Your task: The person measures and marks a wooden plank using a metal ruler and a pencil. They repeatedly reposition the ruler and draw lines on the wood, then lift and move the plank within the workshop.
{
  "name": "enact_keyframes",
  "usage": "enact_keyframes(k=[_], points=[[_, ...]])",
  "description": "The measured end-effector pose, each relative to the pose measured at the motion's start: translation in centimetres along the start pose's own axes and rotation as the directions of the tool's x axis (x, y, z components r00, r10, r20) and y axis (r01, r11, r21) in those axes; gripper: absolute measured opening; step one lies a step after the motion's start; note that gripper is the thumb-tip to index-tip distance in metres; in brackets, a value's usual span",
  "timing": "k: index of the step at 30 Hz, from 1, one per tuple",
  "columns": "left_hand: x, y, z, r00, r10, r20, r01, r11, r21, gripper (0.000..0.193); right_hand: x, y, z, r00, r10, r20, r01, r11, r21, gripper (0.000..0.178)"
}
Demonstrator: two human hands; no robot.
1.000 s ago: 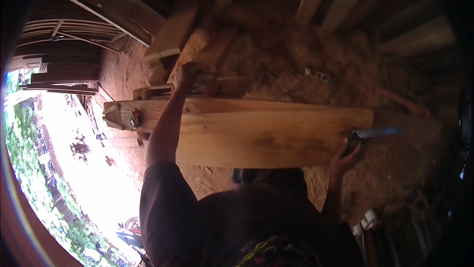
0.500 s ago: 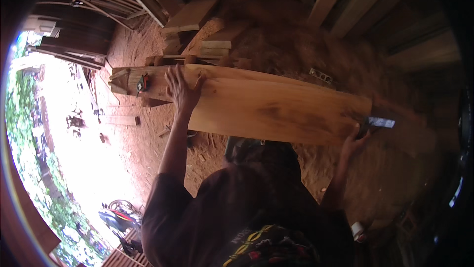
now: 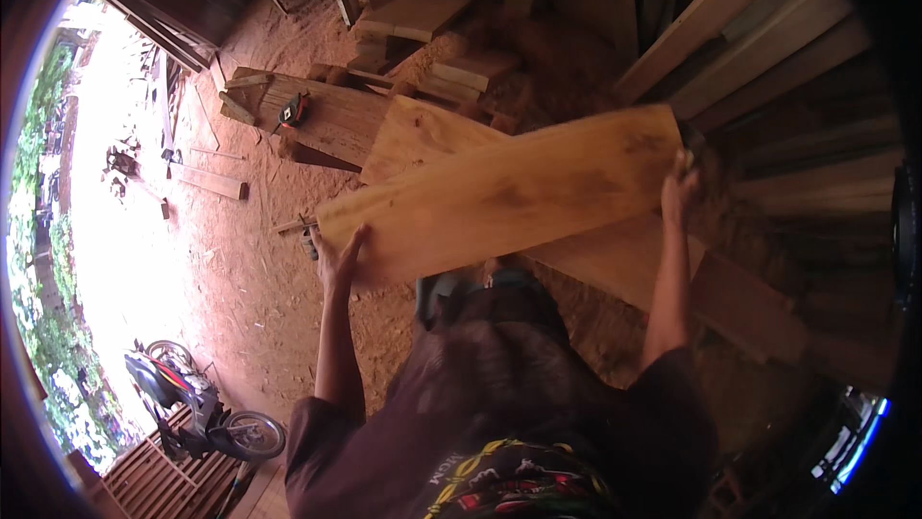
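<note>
A wide, flat wooden board (image 3: pixel 499 188) with darker patches is held out in front of me, tilted with its right end farther away. My left hand (image 3: pixel 338 258) is closed on its left end, thumb on the top face and fingers out of sight beneath. My right hand (image 3: pixel 678 191) is closed round the right end; a small dark thing beside those fingers is too blurred to name. Under the held board a second wooden board (image 3: pixel 413 140) lies crosswise, partly covered, on a long plank bench (image 3: pixel 331 120). A small black-and-orange tool (image 3: pixel 291 110) rests on the bench's left part.
Stacked timber pieces (image 3: pixel 423 15) lie beyond the bench, and long beams (image 3: pixel 730 29) lean at the far right. A motorcycle (image 3: pixel 197 399) stands at the lower left near a slatted wooden rack (image 3: pixel 149 471). Loose wood strips (image 3: pixel 206 180) lie on the reddish, sawdust-strewn ground.
The held board has swung round: its left end has come nearer me and its right end has gone farther away. The second board beneath now shows. My view has shifted too.
</note>
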State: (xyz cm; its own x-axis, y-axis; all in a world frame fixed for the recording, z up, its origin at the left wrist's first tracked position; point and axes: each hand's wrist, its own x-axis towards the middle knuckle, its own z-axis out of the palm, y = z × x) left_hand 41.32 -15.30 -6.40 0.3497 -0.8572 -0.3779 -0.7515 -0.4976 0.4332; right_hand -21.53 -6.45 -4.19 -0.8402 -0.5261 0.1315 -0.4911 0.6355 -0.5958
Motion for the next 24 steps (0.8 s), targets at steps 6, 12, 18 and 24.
enact_keyframes(k=[6,12,18,24], points=[[-9.6,-9.9,1.0,0.879,-0.138,0.456,0.474,0.351,-0.808,0.077,7.2,-12.1,11.7,0.871,-0.478,0.116,0.458,0.874,0.162,0.044],[-18.6,-10.0,6.5,0.904,-0.111,0.414,0.401,-0.117,-0.908,0.074,3.5,-18.6,16.3,0.806,-0.592,0.0,0.579,0.788,0.21,0.036],[-20.7,-7.6,7.3,0.924,-0.109,0.368,0.336,-0.232,-0.913,0.072,-7.2,-17.5,13.6,0.81,-0.582,-0.073,0.549,0.709,0.442,0.029],[-19.6,-3.9,6.3,0.938,-0.107,0.331,0.297,-0.249,-0.922,0.068,-6.8,-21.3,14.8,0.823,-0.568,0.014,0.417,0.62,0.665,0.023]])
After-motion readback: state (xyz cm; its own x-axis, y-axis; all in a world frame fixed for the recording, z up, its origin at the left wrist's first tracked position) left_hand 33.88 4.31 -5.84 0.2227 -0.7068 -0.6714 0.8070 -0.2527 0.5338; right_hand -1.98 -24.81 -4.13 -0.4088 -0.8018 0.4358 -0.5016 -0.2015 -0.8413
